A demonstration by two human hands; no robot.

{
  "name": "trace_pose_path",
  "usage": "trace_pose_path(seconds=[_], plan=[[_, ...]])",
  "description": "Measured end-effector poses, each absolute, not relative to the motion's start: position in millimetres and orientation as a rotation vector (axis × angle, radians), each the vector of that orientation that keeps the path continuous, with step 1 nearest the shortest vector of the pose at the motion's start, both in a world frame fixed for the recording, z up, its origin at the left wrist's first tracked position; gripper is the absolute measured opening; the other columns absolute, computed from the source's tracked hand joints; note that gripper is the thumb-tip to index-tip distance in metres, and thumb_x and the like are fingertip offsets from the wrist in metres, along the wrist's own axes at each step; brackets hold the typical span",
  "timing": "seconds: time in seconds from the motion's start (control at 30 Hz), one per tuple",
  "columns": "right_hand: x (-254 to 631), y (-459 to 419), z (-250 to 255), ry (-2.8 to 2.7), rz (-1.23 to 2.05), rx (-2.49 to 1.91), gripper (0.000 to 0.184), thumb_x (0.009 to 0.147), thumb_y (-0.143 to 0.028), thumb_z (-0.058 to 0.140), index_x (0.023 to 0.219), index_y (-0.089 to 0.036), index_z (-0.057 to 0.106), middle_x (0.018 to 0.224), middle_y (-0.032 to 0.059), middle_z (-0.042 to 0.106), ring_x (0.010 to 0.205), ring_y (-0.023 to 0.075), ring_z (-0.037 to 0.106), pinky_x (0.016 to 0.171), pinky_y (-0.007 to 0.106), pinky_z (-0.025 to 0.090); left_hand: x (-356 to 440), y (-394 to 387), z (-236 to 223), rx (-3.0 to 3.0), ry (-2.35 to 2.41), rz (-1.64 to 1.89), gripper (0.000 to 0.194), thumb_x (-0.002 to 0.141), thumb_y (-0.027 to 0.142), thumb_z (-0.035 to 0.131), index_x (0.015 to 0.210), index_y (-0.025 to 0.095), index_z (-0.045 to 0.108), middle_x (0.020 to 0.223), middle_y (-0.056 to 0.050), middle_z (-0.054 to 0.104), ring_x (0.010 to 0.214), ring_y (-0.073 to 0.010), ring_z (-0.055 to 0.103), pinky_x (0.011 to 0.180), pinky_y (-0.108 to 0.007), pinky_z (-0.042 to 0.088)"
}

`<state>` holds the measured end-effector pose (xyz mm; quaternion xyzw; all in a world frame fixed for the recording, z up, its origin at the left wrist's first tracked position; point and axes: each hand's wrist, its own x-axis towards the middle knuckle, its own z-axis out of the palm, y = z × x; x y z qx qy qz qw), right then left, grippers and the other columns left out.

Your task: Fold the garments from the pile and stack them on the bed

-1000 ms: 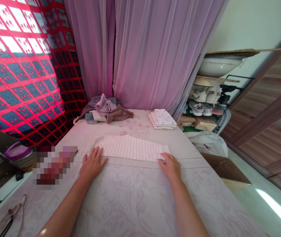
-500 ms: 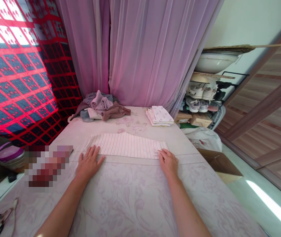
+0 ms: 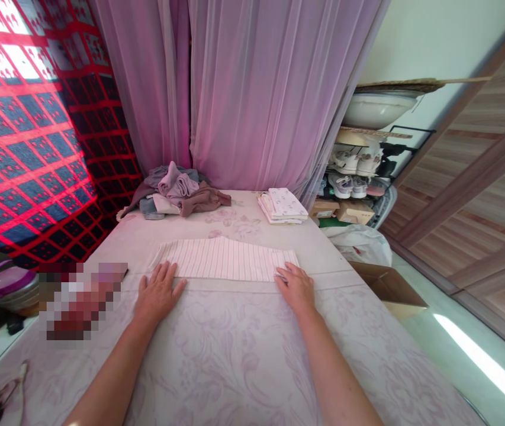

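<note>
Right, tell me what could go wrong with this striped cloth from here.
The right hand presses the striped cloth's near corner, so dragging could rumple it or pull it askew. The left hand seems just off the edge, leaving that side unpinned. The cloth could also slip on the smooth floral cover.

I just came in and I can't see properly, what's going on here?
A person has both hands on a floral bed cover. The right hand rests on a corner of a flat pink-striped white cloth, and the left hand lies beside its near edge. Farther along sit a heap of crumpled clothes and a folded stack.
</note>
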<state>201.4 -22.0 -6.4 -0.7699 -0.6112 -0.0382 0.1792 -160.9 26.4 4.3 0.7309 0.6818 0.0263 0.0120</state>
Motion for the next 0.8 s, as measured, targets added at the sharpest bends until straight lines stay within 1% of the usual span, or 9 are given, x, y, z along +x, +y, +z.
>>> trace_pose_path(seconds=[0.13, 0.23, 0.37, 0.4, 0.47, 0.57, 0.67, 0.73, 0.8], plan=[[202, -17, -14, -1.686, -0.163, -2.079, 0.026, 0.086, -0.033, 0.051, 0.101, -0.029, 0.072, 0.124, 0.0057, 0.061, 0.111, 0.0230, 0.055, 0.085, 0.036, 0.039, -161, 27, 4, 2.272, 2.126, 0.092, 0.065, 0.091, 0.051, 0.025, 0.146, 0.017, 0.031, 0.155, -0.009, 0.025, 0.143, -0.0254, 0.018, 0.111, -0.054, 0.018], [206, -13, -23, -1.523, -0.143, -1.943, 0.033, 0.087, -0.035, 0.042, 0.098, -0.022, 0.070, 0.115, 0.0083, 0.066, 0.104, 0.0214, 0.058, 0.084, 0.033, 0.040, -160, 27, 5, 2.270, 2.129, 0.082, 0.065, 0.091, 0.051, 0.024, 0.146, 0.017, 0.031, 0.155, -0.009, 0.024, 0.143, -0.0252, 0.018, 0.111, -0.054, 0.018], [222, -11, -24, -1.088, -0.035, -1.956, 0.046, 0.086, -0.044, 0.032, 0.098, -0.015, 0.067, 0.088, 0.0114, 0.070, 0.080, 0.0228, 0.060, 0.068, 0.030, 0.041, -160, 27, 6, 2.277, 2.133, 0.081, 0.065, 0.091, 0.052, 0.024, 0.146, 0.017, 0.031, 0.155, -0.009, 0.025, 0.143, -0.0252, 0.019, 0.111, -0.054, 0.019], [227, -10, -21, -0.977, -0.019, -1.980, 0.048, 0.086, -0.046, 0.031, 0.096, -0.015, 0.066, 0.083, 0.0115, 0.069, 0.076, 0.0235, 0.059, 0.065, 0.030, 0.040, -160, 26, 6, 2.280, 2.133, 0.082, 0.065, 0.091, 0.051, 0.024, 0.146, 0.017, 0.031, 0.155, -0.009, 0.025, 0.143, -0.0254, 0.019, 0.111, -0.054, 0.019], [235, -8, -10, -0.831, -0.010, -1.995, 0.049, 0.086, -0.047, 0.029, 0.091, -0.015, 0.066, 0.078, 0.0120, 0.068, 0.073, 0.0243, 0.057, 0.064, 0.030, 0.039, -160, 26, 6, 2.286, 2.133, 0.081, 0.065, 0.091, 0.051, 0.024, 0.145, 0.017, 0.032, 0.155, -0.010, 0.026, 0.143, -0.0257, 0.019, 0.110, -0.054, 0.020], [232, -1, 13, -0.837, -0.043, -1.939, 0.048, 0.086, -0.048, 0.031, 0.091, -0.016, 0.066, 0.079, 0.0113, 0.068, 0.075, 0.0235, 0.058, 0.065, 0.029, 0.039, -161, 26, 5, 2.298, 2.138, 0.092, 0.065, 0.091, 0.051, 0.024, 0.145, 0.017, 0.033, 0.155, -0.010, 0.026, 0.143, -0.0259, 0.020, 0.110, -0.054, 0.021], [205, 12, 30, -1.019, -0.046, -1.858, 0.045, 0.087, -0.048, 0.034, 0.095, -0.017, 0.066, 0.080, 0.0086, 0.069, 0.074, 0.0210, 0.059, 0.066, 0.027, 0.040, -160, 26, 4, 2.302, 2.141, 0.100, 0.065, 0.091, 0.051, 0.025, 0.145, 0.017, 0.033, 0.154, -0.010, 0.027, 0.142, -0.0265, 0.021, 0.110, -0.055, 0.021], [176, 22, 34, -1.165, -0.002, -1.797, 0.043, 0.088, -0.044, 0.035, 0.099, -0.018, 0.067, 0.088, 0.0083, 0.070, 0.078, 0.0198, 0.060, 0.071, 0.026, 0.042, -160, 25, 5, 2.295, 2.142, 0.094, 0.064, 0.091, 0.051, 0.026, 0.145, 0.017, 0.033, 0.154, -0.010, 0.027, 0.142, -0.0265, 0.021, 0.110, -0.054, 0.021], [145, 30, 29, -1.317, 0.026, -1.747, 0.039, 0.089, -0.038, 0.036, 0.103, -0.018, 0.066, 0.098, 0.0091, 0.070, 0.087, 0.0195, 0.061, 0.079, 0.026, 0.042, -159, 25, 6, 2.289, 2.140, 0.081, 0.064, 0.091, 0.051, 0.026, 0.145, 0.017, 0.033, 0.154, -0.010, 0.026, 0.143, -0.0262, 0.020, 0.110, -0.054, 0.021]])
